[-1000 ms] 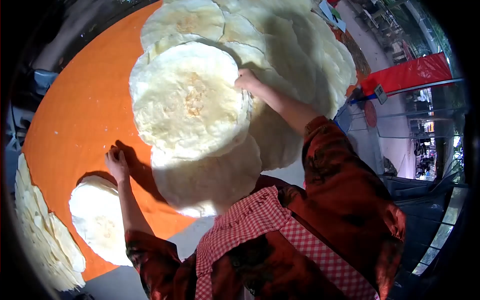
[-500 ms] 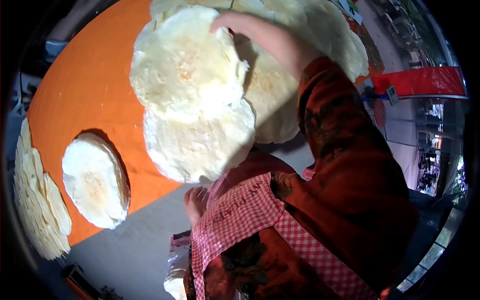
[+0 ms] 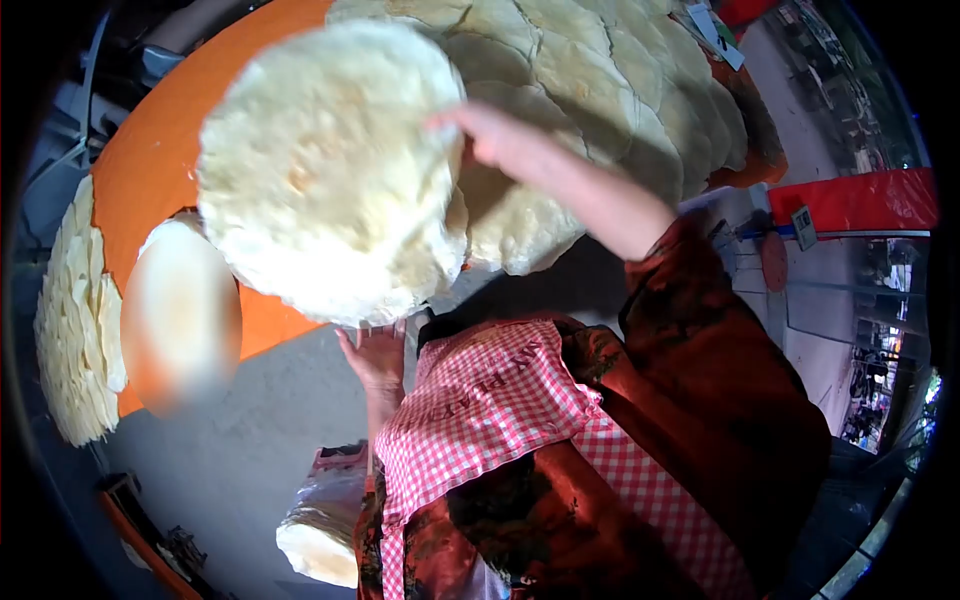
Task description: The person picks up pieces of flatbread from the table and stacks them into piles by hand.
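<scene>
A large round flatbread point(image 3: 320, 180) is held up in front of me, tilted over the orange cloth. My right hand point(image 3: 485, 135) pinches its right edge, thumb and fingers closed on the rim. Under its lower edge is my left hand point(image 3: 380, 362), palm up with the fingers stretched out. The fingertips come close to the bread's rim; whether they touch it I cannot tell. Part of another flatbread point(image 3: 455, 230) shows behind the raised one. Overlapping flatbreads point(image 3: 620, 80) cover the far right of the table.
Orange cloth point(image 3: 150, 170) covers the table. A tall row of flatbreads point(image 3: 80, 320) stands at the left, beside a blurred pale oval. Below lies a plastic bag with flatbreads point(image 3: 320, 545). A red band point(image 3: 855, 200) runs at the right.
My right hand has lifted the flatbread and drawn it closer, down and left. My left hand has come up from beside the apron, opening its palm under the bread's edge.
</scene>
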